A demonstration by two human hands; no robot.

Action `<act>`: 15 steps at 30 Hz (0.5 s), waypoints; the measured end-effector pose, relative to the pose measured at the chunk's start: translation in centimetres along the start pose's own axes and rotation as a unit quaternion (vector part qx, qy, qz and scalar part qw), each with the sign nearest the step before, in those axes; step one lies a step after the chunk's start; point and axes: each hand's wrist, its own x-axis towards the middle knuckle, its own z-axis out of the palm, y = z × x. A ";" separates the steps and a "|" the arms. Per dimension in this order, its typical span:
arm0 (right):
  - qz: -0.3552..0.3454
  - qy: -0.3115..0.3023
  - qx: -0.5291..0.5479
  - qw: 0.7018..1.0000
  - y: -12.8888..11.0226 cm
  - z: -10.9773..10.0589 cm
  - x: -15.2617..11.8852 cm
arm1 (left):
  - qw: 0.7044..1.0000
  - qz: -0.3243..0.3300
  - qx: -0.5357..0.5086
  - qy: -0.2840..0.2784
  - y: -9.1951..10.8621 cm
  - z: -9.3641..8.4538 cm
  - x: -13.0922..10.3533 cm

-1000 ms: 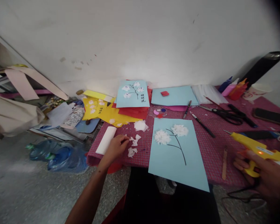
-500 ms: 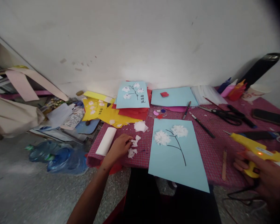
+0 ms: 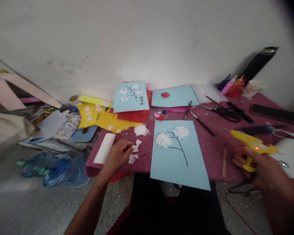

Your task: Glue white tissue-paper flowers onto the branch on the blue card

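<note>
My left hand [image 3: 119, 152] is closed in a pinch beside small white paper pieces [image 3: 133, 158]; anything between its fingertips is too small to make out. My right hand [image 3: 262, 164] grips a yellow glue gun [image 3: 253, 144], whose light is lit and whose nozzle points left. Between the hands lies a light blue sheet [image 3: 177, 171] with a drawn dark stem and two white paper blossoms [image 3: 163, 140]. A white paper roll [image 3: 105, 148] rests left of my left hand, and a white paper stack [image 3: 141, 130] sits above the pieces.
Finished flower card [image 3: 129, 97] and yellow sheets [image 3: 112, 119] lie at the back left. Scissors [image 3: 226, 113], a marker [image 3: 203, 124], a wooden stick [image 3: 224, 161], paint bottles [image 3: 236, 87] and a paper cup [image 3: 252, 88] are on the right. Plastic bottles [image 3: 63, 169] stand on the floor.
The whole view has shifted, so the table items appear further left. My left hand remains by the white pieces, and my right hand still holds the glue gun.
</note>
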 end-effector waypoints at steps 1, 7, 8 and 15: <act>-0.008 -0.034 0.000 0.999 0.1 -0.1 0.0 | 1.000 0.015 -0.002 -0.009 0.8 0.3 0.2; -0.031 -0.076 0.025 0.996 0.2 -0.4 -0.1 | 0.977 0.149 0.023 -0.150 6.1 4.0 2.6; -0.031 -0.080 0.026 0.996 0.2 -0.4 -0.2 | 0.971 0.165 0.036 -0.167 6.8 4.6 3.0; -0.038 -0.077 0.026 0.996 0.1 -0.3 -0.3 | 0.947 0.173 0.118 -0.244 9.1 6.9 4.9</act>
